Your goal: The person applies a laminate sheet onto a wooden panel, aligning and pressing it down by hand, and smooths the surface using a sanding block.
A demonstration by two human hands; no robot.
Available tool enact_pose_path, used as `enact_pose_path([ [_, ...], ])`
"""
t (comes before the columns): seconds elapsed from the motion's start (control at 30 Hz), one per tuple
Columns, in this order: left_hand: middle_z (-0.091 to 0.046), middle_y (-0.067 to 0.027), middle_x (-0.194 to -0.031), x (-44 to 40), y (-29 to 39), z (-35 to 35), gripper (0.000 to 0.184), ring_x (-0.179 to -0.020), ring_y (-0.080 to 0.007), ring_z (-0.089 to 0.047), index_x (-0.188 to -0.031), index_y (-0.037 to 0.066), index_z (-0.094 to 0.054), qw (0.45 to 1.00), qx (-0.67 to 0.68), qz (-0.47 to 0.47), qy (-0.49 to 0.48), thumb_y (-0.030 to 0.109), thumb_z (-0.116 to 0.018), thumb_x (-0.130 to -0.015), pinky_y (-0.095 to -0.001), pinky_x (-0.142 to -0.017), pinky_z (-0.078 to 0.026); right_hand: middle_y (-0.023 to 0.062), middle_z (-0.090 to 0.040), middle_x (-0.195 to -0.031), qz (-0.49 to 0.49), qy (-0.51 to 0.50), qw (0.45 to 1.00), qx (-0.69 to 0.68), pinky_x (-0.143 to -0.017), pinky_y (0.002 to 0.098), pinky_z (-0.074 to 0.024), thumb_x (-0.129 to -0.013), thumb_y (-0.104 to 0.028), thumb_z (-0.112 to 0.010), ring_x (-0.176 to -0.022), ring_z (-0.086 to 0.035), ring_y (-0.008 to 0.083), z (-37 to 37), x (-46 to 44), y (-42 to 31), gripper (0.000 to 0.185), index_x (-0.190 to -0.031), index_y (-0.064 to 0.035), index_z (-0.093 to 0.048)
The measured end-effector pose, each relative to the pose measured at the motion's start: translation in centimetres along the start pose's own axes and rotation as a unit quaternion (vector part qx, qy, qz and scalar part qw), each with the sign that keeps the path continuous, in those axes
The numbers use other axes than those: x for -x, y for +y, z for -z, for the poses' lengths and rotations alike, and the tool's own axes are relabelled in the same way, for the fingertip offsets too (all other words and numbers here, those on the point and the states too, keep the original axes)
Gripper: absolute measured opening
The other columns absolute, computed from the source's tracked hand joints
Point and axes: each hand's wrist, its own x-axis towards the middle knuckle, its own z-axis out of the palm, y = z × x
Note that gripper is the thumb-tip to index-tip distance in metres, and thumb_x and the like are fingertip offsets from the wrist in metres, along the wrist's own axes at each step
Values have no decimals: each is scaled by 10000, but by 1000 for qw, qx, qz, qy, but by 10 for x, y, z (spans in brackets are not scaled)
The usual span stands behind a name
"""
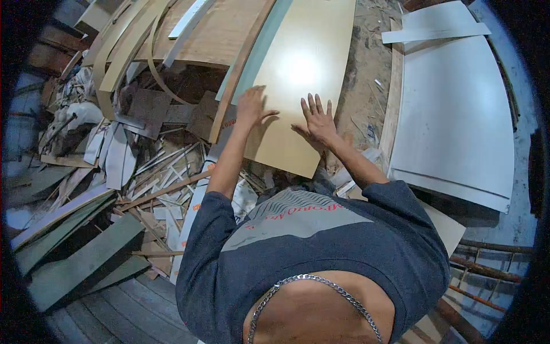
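Observation:
A long, glossy cream-coloured board (303, 34) stretches away from my body, with a bright light reflected in its surface. My left hand (252, 108) is at the board's left edge, thumb pointing inward and fingers extended. Over the right half of the same board, my right hand (317, 121) lies palm down with its fingers spread. Whether either palm presses on the surface I cannot tell. Along the board's left side run a grey-green strip (262, 54) and a narrow brown wooden strip (222, 114). Neither hand grips anything.
White panels (452, 109) are stacked at the right, with a loose white strip (435, 33) across the top. Scrap offcuts (172, 166) litter the floor at left, near green-grey boards (86, 252). Curved edge strips (123, 57) lie at upper left beside a wooden sheet (212, 34).

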Motion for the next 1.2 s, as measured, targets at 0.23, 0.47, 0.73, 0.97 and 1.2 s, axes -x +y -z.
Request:
enact_pose_path([
  [0.23,-263,-75,-1651,-49,23,-37,1257,-1533,-300,-215,-1569,197,-310,986,-17,-70,-152,707,-834,-547,-718,-1151,-224,216,-144,-1664,-4,-13,1000,-18,-1183,697,-38,-990,-671,-351,-1546,-70,412,3,-2,0,881,-1608,-73,-160],
  [0.47,-30,-144,-1695,-55,21,-45,1401,-1547,-421,-14,-1622,166,-136,969,-22,-97,-228,786,-792,-550,-819,-1087,11,194,-158,-1666,26,6,999,-21,-1182,699,-18,-1031,-551,-356,-1546,-73,413,0,0,3,759,-1608,-89,-183],
  [0.73,37,-106,-1704,-54,15,-53,1470,-1560,-352,79,-1636,177,-45,970,14,-97,-225,763,-809,-524,-759,-1104,115,131,-200,-1670,82,-3,996,-31,-1226,613,-64,-1040,-525,-358,-1555,-137,300,3,6,28,735,-1596,-72,-197],
  [0.97,52,-123,-1701,-53,17,-47,1458,-1555,-375,93,-1632,131,-44,966,43,-98,-237,722,-822,-549,-765,-1090,129,122,-164,-1682,93,-68,989,-92,-1235,596,-37,-1016,-575,-370,-1563,-108,273,14,19,59,800,-1603,-72,-167],
  [1.2,102,-153,-1690,-53,22,-47,1571,-1540,-424,106,-1625,128,26,965,-13,-107,-240,869,-751,-478,-808,-1055,111,107,-120,-1692,76,-75,993,-46,-1210,658,-11,-1009,-543,-409,-1565,-86,300,10,11,43,729,-1619,-217,-180],
])
